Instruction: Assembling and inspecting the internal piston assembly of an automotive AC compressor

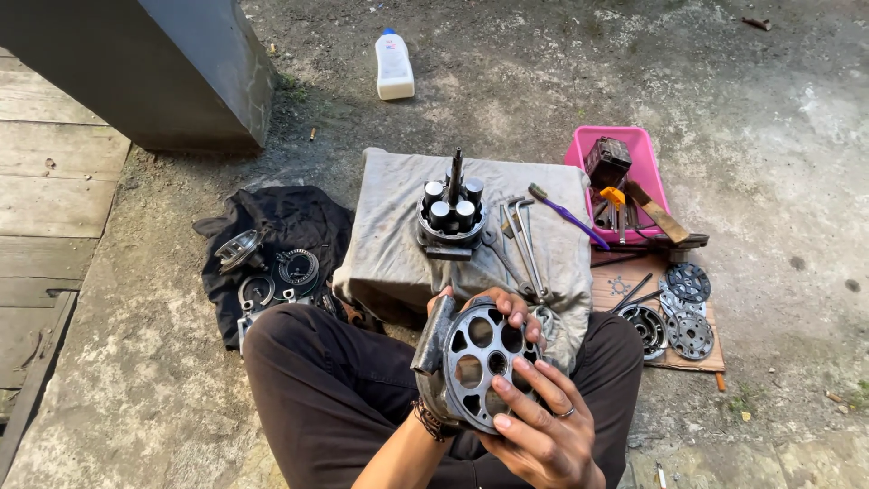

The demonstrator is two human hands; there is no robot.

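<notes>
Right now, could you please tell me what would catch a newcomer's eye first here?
In the foreground, the left hand and right hand hold a round grey metal housing with circular bores. Behind it, a dark piston assembly stands upright on a grey cloth-covered block; a pink plastic tray of tools sits right.

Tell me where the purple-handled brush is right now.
In the head view the purple-handled brush lies at the right edge of the grey cloth, just right of the L-shaped wrenches and beside the pink tray.

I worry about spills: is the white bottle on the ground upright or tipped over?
Upright. The white bottle stands on its base on the bare ground, blue cap at the top.
</notes>
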